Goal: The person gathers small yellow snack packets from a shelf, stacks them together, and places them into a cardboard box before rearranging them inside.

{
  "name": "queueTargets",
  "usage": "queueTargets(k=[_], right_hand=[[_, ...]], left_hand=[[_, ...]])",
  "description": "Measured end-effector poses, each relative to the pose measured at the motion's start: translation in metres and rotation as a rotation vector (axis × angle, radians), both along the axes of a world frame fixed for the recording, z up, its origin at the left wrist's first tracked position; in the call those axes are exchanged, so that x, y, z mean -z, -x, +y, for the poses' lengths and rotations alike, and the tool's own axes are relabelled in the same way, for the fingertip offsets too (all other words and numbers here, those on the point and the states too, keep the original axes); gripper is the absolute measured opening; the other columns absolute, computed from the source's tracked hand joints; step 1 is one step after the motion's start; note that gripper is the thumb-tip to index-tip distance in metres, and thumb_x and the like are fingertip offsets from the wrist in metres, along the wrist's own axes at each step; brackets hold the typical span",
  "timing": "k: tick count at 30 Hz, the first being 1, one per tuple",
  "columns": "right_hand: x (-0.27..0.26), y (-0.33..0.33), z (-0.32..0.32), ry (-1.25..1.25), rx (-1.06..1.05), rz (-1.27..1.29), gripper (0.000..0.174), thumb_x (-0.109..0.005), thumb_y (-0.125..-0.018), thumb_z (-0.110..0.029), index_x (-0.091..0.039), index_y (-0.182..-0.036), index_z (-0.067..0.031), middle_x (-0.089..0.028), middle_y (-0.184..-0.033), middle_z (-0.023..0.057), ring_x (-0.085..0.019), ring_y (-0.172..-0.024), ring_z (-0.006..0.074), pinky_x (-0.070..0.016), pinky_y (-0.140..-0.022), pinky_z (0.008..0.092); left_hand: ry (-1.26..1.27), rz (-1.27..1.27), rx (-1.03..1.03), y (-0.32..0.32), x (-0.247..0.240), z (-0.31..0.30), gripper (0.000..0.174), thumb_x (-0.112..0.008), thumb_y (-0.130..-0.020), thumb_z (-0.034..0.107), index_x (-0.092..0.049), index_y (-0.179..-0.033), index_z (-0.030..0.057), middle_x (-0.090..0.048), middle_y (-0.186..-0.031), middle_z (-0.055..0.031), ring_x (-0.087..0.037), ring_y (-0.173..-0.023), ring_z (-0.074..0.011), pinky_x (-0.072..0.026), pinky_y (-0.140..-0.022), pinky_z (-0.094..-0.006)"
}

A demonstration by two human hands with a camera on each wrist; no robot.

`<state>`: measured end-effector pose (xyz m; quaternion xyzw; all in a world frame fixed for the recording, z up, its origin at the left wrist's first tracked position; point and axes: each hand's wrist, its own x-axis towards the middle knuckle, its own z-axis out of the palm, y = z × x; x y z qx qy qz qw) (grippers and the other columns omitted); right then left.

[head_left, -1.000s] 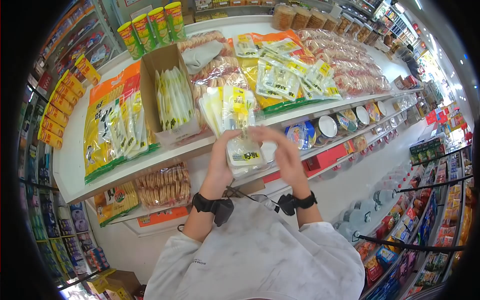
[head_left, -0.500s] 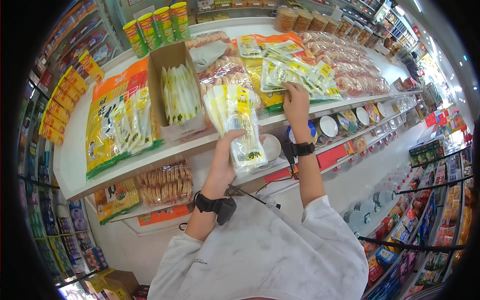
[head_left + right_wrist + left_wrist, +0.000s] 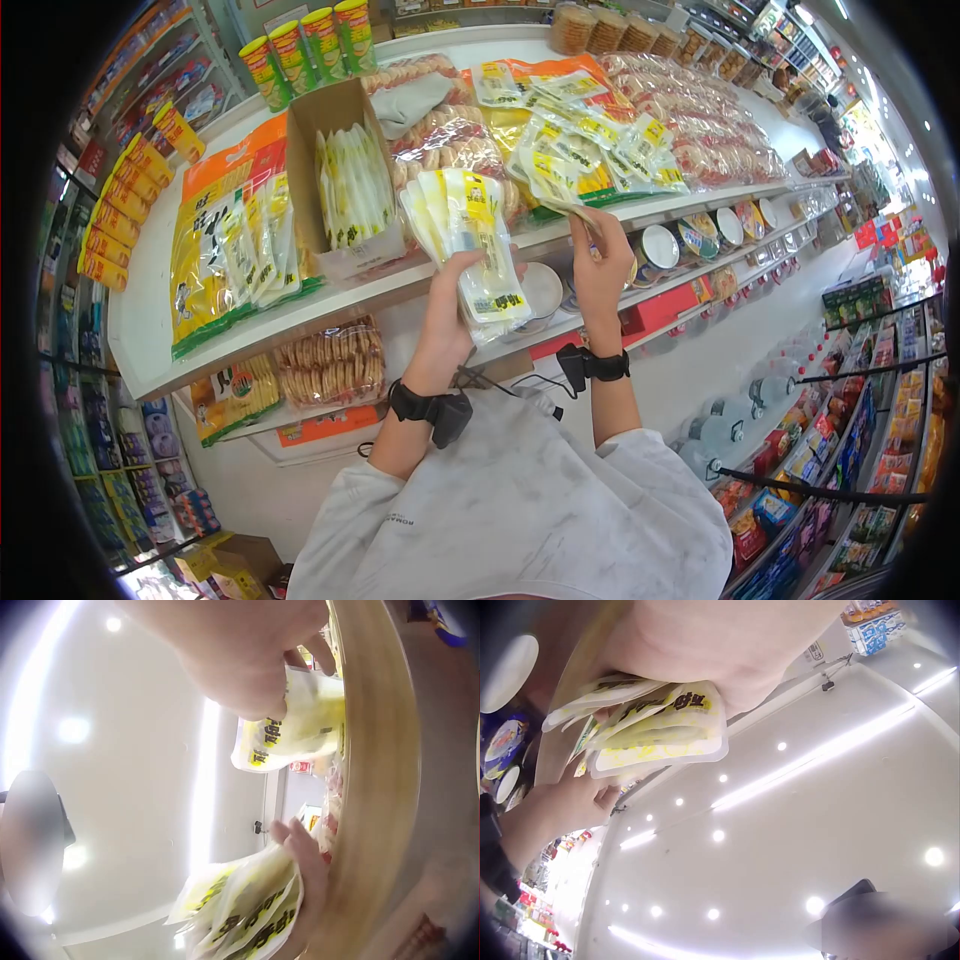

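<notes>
My left hand [image 3: 443, 315] holds a fanned stack of flat white-and-yellow snack packets [image 3: 482, 235] in front of the shelf edge. In the left wrist view, the packets' printed ends stick out below the palm. My right hand [image 3: 602, 268] pinches one similar packet [image 3: 311, 712] near its end, at the front of the shelf. Behind that hand, a loose pile of such packets [image 3: 602, 135] lies on a large orange and yellow bag [image 3: 505, 138]. An open cardboard box [image 3: 301, 160] to the left holds more packets standing in a row.
The white shelf edge [image 3: 250, 330] runs below both hands. More packets lie on a yellow bag [image 3: 190, 265] at left. Green cans [image 3: 320, 50] stand behind the box, bagged round crackers [image 3: 735, 165] lie at right, and round tubs [image 3: 660, 245] sit on the shelf below.
My right hand has left the stack, reached to the pile and drawn one packet towards the shelf's front edge. My left hand keeps its hold on the stack, almost in place.
</notes>
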<state>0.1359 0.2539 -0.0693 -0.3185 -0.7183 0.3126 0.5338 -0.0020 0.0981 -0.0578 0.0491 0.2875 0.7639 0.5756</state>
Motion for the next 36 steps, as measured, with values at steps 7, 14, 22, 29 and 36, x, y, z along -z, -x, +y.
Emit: queueTargets(k=[7, 14, 22, 29, 36], right_hand=[[-0.034, -0.007, -0.049, -0.328, -0.461, -0.208, 0.041, -0.073, -0.079, 0.007, -0.078, -0.116, -0.0102, -0.075, -0.120, 0.0089, -0.068, -0.112, 0.0321, -0.0536, -0.106, 0.0451], [-0.035, -0.010, -0.049, -0.188, -0.634, -0.185, 0.047, -0.074, -0.076, 0.005, -0.079, -0.120, -0.0122, -0.073, -0.126, 0.0076, -0.066, -0.121, 0.0325, -0.0444, -0.120, 0.0515], [-0.038, -0.002, -0.019, 0.004, -0.688, -0.050, 0.036, -0.077, -0.088, -0.009, -0.074, -0.123, -0.0041, -0.070, -0.133, 0.0120, -0.063, -0.129, 0.0320, -0.0412, -0.121, 0.0467], [0.017, 0.053, 0.074, -0.268, -0.164, -0.304, 0.043, -0.069, -0.095, -0.003, -0.065, -0.138, -0.0007, -0.072, -0.130, 0.0185, -0.066, -0.127, 0.0350, -0.0494, -0.109, 0.0384], [-0.007, 0.035, 0.056, 0.038, -0.084, -0.089, 0.030, -0.064, -0.100, -0.002, -0.072, -0.128, 0.0017, -0.074, -0.125, 0.0205, -0.071, -0.113, 0.0333, -0.0541, -0.097, 0.0373]], left_hand=[[-0.184, -0.015, -0.003, -0.002, -0.015, 0.003, 0.073, -0.051, -0.108, 0.056, -0.041, -0.157, 0.0022, -0.060, -0.145, -0.0199, -0.065, -0.128, -0.0317, -0.0551, -0.107, -0.0474], [-0.186, 0.056, -0.007, 0.006, -0.006, -0.009, 0.072, -0.051, -0.108, 0.055, -0.040, -0.158, 0.0037, -0.057, -0.151, -0.0214, -0.063, -0.131, -0.0323, -0.0563, -0.108, -0.0473], [0.038, 0.083, 0.002, 0.011, -0.011, -0.012, 0.065, -0.064, -0.095, 0.024, -0.045, -0.151, -0.0023, -0.064, -0.137, -0.0238, -0.068, -0.122, -0.0360, -0.0591, -0.102, -0.0537], [-0.050, -0.080, 0.151, 0.004, -0.016, -0.013, 0.066, -0.064, -0.091, 0.021, -0.046, -0.150, -0.0032, -0.066, -0.130, -0.0267, -0.070, -0.117, -0.0391, -0.0593, -0.100, -0.0558], [-0.072, -0.036, 0.085, 0.008, -0.014, -0.018, 0.065, -0.065, -0.093, 0.023, -0.047, -0.149, -0.0025, -0.067, -0.130, -0.0247, -0.070, -0.118, -0.0377, -0.0603, -0.099, -0.0541]])
